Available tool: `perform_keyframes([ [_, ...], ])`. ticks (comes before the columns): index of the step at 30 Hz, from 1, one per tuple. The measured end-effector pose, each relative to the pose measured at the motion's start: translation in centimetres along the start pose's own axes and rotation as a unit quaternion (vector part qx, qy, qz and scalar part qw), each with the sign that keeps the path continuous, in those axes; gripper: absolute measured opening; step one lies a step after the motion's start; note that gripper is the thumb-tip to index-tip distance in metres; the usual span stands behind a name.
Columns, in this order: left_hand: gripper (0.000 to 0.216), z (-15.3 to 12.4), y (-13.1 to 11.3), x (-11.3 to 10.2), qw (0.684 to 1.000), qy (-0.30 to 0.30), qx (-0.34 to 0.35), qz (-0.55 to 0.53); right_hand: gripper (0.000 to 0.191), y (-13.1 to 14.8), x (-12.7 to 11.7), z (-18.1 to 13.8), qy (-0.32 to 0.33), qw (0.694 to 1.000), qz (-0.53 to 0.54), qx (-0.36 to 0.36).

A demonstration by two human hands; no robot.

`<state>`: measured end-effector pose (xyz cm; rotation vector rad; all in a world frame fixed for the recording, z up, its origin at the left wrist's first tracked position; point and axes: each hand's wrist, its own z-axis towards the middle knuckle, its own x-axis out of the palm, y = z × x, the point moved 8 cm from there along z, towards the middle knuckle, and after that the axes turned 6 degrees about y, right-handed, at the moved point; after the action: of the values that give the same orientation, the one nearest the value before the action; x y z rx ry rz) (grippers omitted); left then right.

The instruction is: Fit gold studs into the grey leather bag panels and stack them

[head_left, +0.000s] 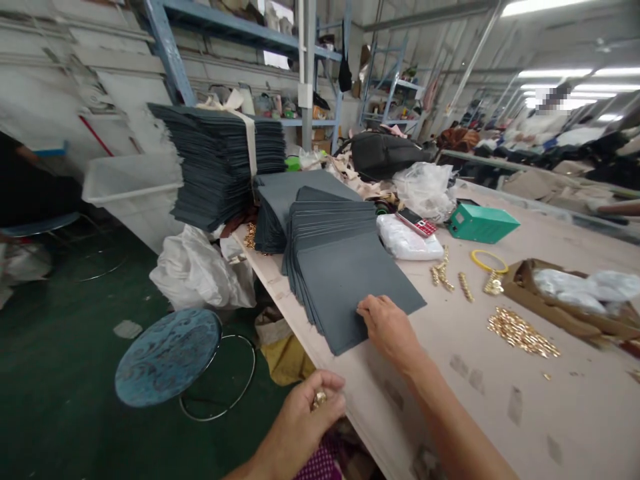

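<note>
Grey sheets [345, 280] fanned on table [500, 400]; right hand [387, 327] presses flat on top sheet, left hand [305, 407] pinches gold fittings [319, 399]. No readable writing.

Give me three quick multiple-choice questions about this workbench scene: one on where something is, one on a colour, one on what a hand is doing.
1. Where does the right hand rest?
A. on the fanned grey sheets
B. on the stool
C. in the bin

2. What colour is the small box on the table?
A. red
B. green
C. black

3. What is the left hand doing?
A. lying open and flat
B. pinching small gold pieces
C. gripping a phone

Answers: 1 A, its fingers lie on the top sheet's near edge. 2 B, the box is plainly green. 3 B, gold bits show between its closed fingers.
</note>
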<state>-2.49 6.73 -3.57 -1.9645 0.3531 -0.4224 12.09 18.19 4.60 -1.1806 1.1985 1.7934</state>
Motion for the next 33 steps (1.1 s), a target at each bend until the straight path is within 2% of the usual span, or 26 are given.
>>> perform_keyframes([
  [2,0.038,-0.5,0.6,-0.6,1.000,-0.009,-0.003,0.008,0.022,0.3,-0.2,-1.5,0.036,0.999,-0.008,-0.017],
  [4,0.035,-0.8,0.8,-0.7,1.000,-0.012,0.013,-0.002,0.022,0.3,-0.6,-4.5,0.101,0.995,0.000,-0.016],
  [7,0.032,-1.1,0.4,0.6,0.992,0.032,0.064,-0.100,0.020,-0.3,-0.9,-10.1,0.248,0.965,0.072,0.034],
  [9,0.033,-1.3,0.0,1.8,0.978,0.073,0.086,-0.175,0.019,-0.6,-1.0,-13.0,0.304,0.940,0.134,0.080],
  [11,0.034,-1.4,-0.1,2.8,0.971,0.095,0.077,-0.206,0.019,-0.9,-1.1,-14.4,0.288,0.932,0.183,0.118],
  [14,0.038,-1.4,0.0,4.3,0.969,0.122,0.041,-0.211,0.017,-1.1,-0.6,-14.4,0.210,0.935,0.247,0.146],
  [17,0.042,-1.3,0.7,5.1,0.975,0.104,-0.008,-0.195,0.013,-1.2,0.5,-14.1,0.166,0.928,0.294,0.157],
  [25,0.045,-0.8,3.2,4.4,0.994,0.011,-0.045,-0.096,0.012,-0.5,0.5,-13.6,0.136,0.924,0.330,0.139],
  [29,0.052,-0.8,3.8,4.2,0.995,-0.002,-0.058,-0.079,0.011,-0.8,0.8,-13.8,0.116,0.915,0.355,0.155],
  [33,0.055,-1.2,2.6,5.0,0.996,0.025,-0.065,-0.056,0.013,-1.4,0.9,-14.5,0.079,0.903,0.378,0.188],
])
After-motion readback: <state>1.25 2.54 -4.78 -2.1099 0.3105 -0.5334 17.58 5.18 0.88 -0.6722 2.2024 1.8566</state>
